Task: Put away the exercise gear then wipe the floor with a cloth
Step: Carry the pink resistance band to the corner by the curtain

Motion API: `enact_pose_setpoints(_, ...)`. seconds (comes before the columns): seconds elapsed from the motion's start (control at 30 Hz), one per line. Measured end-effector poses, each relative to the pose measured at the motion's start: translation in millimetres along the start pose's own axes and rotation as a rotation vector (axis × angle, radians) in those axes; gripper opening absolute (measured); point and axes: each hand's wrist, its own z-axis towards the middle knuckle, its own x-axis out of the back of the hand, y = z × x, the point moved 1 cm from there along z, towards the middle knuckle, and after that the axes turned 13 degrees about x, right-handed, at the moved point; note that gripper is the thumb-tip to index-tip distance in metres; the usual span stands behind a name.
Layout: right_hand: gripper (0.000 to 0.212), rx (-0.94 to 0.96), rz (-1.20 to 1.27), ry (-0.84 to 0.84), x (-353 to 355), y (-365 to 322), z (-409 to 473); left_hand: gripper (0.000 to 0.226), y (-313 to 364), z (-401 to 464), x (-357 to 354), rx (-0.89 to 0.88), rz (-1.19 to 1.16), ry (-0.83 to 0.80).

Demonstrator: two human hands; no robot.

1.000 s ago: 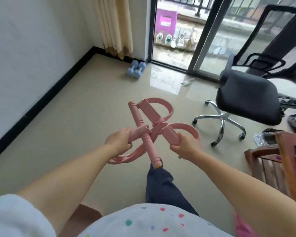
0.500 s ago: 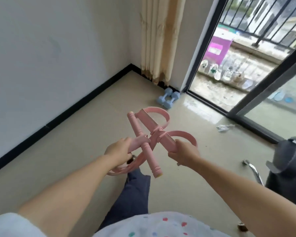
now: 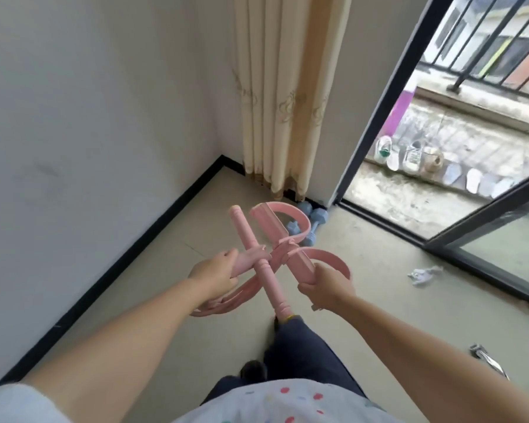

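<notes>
Hands hold the pink pull-trainer (image 3: 275, 251) in mid-frame, off the floor (image 3: 364, 270). The left hand (image 3: 215, 273) has its fingers curled round a pink handle, the right hand (image 3: 327, 285) grips the other handle, and a pink bar crosses between them on a slant from upper left to lower right. Pink loops curve above and below the grips. Just past the trainer, blue dumbbells (image 3: 313, 219) lie on the floor against the corner, below the curtain (image 3: 284, 96). A black skirting edge runs along the wall (image 3: 83, 117) from lower left to that corner. Bare floor spreads right toward the door track, where a crumpled cloth (image 3: 423, 273) lies. Shoes (image 3: 409, 155) line the balcony at upper right.
</notes>
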Motion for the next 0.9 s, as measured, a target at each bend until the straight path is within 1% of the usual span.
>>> enact_pose_setpoints(0.3,0.019,-0.063,0.071,-0.153,64,-24,189,0.021,4,170,87,0.048,0.006,-0.087)
enact_pose_setpoints(0.37,0.02,-0.075,0.072,-0.197,76,-32,222,0.027,0,204,100,0.043,0.03,-0.094)
enact_pose_setpoints(0.47,0.018,-0.107,0.123,-0.26,86,-42,261,0.04,-10,254,103,0.081,-0.018,-0.148)
enact_pose_setpoints(0.5,0.016,-0.125,0.135,-0.282,88,-43,271,0.04,-11,268,105,0.086,-0.012,-0.174)
enact_pose_setpoints(0.6,0.017,-0.184,0.167,-0.33,90,-43,295,0.026,-9,303,112,0.141,-0.012,-0.288)
enact_pose_setpoints(0.7,0.02,-0.291,0.245,-0.298,82,-36,316,0.022,-8,345,111,0.092,0.012,-0.323)
enact_pose_setpoints(0.77,0.02,-0.357,0.297,-0.245,73,-31,335,0.024,-10,375,103,0.036,0.003,-0.339)
enact_pose_setpoints(0.83,0.021,-0.43,0.366,-0.212,54,-23,362,0.025,-13,407,86,0.005,0.002,-0.399)
enact_pose_setpoints(0.9,0.022,-0.508,0.44,-0.193,25,-13,392,0.02,-17,443,60,0.004,-0.036,-0.467)
